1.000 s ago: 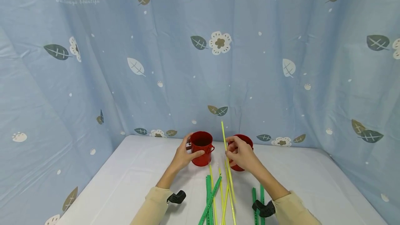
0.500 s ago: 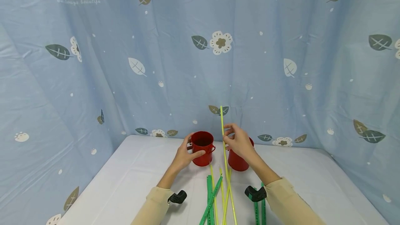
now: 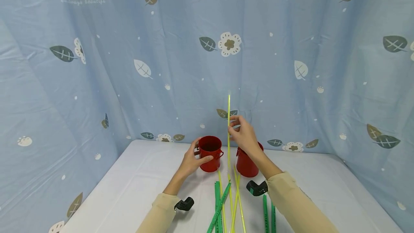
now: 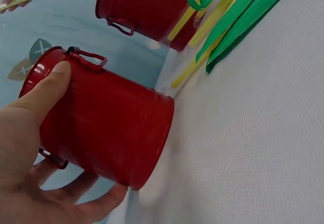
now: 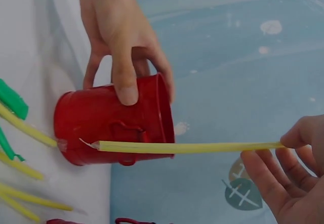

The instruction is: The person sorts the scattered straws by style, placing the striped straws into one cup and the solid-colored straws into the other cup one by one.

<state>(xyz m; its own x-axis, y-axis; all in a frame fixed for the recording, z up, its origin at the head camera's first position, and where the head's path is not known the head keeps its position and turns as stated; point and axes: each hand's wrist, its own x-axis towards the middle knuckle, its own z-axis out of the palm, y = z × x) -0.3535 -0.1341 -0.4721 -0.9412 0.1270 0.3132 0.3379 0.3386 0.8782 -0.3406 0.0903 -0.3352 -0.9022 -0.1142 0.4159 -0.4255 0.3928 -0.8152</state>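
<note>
My left hand [image 3: 191, 161] grips the left red metal bucket [image 3: 209, 153] on the white table, thumb on its front wall; the left wrist view shows the left hand [image 4: 30, 148] wrapped round the bucket [image 4: 106, 123]. My right hand [image 3: 242, 136] is raised above the right red bucket [image 3: 247, 161] and pinches a long yellow strip [image 3: 229, 132], held nearly upright. In the right wrist view the strip [image 5: 187, 147] runs from the right hand [image 5: 283, 168], and its lower end hangs in front of the left bucket [image 5: 111, 120].
Several green and yellow strips [image 3: 226, 204] lie on the white table [image 3: 136, 182] in front of the buckets, and two green ones [image 3: 268, 213] lie under my right forearm. A blue flowered curtain [image 3: 161, 64] closes off the back and sides.
My right hand has lifted the yellow strip off the table, raising it and turning it nearly upright between the two buckets. The left hand has stayed on its bucket.
</note>
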